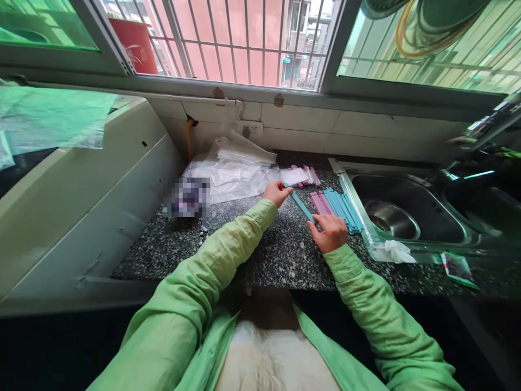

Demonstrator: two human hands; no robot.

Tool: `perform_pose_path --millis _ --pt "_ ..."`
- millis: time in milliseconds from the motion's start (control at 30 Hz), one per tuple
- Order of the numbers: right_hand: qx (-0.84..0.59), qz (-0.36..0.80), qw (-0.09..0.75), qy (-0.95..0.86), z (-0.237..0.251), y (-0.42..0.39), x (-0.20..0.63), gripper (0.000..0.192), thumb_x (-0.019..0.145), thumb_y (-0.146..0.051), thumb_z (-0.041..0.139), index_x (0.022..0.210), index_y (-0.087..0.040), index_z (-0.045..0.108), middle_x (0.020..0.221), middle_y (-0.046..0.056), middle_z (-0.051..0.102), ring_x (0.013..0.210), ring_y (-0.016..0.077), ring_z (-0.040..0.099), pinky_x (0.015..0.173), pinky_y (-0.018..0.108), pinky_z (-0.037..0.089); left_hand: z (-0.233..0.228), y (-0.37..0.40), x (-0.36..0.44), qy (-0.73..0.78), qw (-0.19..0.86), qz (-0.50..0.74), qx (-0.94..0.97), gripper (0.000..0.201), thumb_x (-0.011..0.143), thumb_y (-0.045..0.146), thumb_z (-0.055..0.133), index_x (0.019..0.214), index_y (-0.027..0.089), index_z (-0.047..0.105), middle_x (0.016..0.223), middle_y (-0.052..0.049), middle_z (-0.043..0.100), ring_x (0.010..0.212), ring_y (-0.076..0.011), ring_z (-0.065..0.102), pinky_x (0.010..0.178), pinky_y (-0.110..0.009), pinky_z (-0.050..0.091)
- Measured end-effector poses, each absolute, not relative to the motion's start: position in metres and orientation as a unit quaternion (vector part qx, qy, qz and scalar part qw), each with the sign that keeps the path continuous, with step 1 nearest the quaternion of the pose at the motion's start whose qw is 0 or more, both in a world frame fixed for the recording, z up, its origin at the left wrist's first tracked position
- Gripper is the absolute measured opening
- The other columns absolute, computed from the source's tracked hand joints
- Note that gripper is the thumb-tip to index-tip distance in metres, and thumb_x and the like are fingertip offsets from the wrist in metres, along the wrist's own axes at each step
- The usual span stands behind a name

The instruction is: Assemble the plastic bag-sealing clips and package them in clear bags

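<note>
A long, thin teal strip (302, 205) slants just above the speckled table (260, 255). The left hand (277, 192) pinches its far end with fingers together; the right hand (331, 232) clamps its near end.

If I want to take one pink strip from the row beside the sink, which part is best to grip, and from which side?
Probably grip the pink strips at the near end, coming from above. They lie flat and close together with the blue strips, so the long edges are blocked. The right hand already rests at that end.
</note>
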State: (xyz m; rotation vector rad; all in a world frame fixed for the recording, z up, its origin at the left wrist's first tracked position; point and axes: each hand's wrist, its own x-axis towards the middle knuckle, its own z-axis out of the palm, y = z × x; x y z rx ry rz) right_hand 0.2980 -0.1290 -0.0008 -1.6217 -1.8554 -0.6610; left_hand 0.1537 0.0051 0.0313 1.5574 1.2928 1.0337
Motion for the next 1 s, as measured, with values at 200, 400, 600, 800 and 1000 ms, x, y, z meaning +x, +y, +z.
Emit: perform_pose_path --millis 200,400,600,800,1000 --pt "-0.666 -0.237 0.285 -0.648 -0.003 -0.137 0.325 0.021 0.080 -0.036 0.053 0.083 -0.019 0.065 0.073 0.003 0.066 0.072 0.0170 0.054 0.067 0.029 0.029 0.025 0.011 0.197 0.505 0.411 0.396 0.647 0.019 0.060 0.025 0.066 0.061 0.017 0.049 0.053 0.006 0.046 0.052 -0.0080 0.043 0.057 -0.023 0.036" --pt "-0.728 -0.221 0.286 -0.582 -0.001 -0.138 0.338 0.017 0.077 -0.032 0.054 0.079 -0.018 0.065 0.072 0.003 0.066 0.072 0.0177 0.054 0.067 0.029 0.029 0.030 0.019 0.238 0.479 0.388 0.356 0.702 0.016 0.063 0.027 0.065 0.067 0.016 0.053 0.061 0.003 0.052 0.059 -0.0098 0.048 0.063 -0.024 0.041" --pt "-0.795 -0.205 0.277 -0.498 -0.001 -0.136 0.350 0.017 0.075 -0.028 0.052 0.081 -0.018 0.064 0.075 0.005 0.065 0.075 0.0193 0.053 0.066 0.030 0.028 0.030 0.026 0.276 0.460 0.344 0.313 0.757 0.017 0.068 0.028 0.061 0.077 0.015 0.060 0.080 -0.004 0.061 0.080 -0.0149 0.056 0.077 -0.028 0.044" --pt "-0.825 -0.172 0.235 -0.484 -0.002 -0.135 0.355 0.019 0.077 -0.029 0.050 0.083 -0.019 0.065 0.078 0.006 0.065 0.076 0.0193 0.052 0.065 0.030 0.026 0.022 0.028 0.291 0.483 0.282 0.258 0.788 0.025 0.069 0.033 0.060 0.085 0.015 0.064 0.095 -0.009 0.062 0.094 -0.0193 0.056 0.088 -0.030 0.041" --pt "-0.827 -0.153 0.207 -0.500 0.004 -0.134 0.348 0.019 0.078 -0.029 0.052 0.088 -0.019 0.066 0.082 0.006 0.065 0.077 0.0190 0.051 0.065 0.030 0.026 0.006 0.035 0.287 0.494 0.270 0.240 0.791 0.026 0.070 0.034 0.056 0.086 0.016 0.066 0.093 -0.008 0.064 0.096 -0.0195 0.055 0.088 -0.029 0.041"
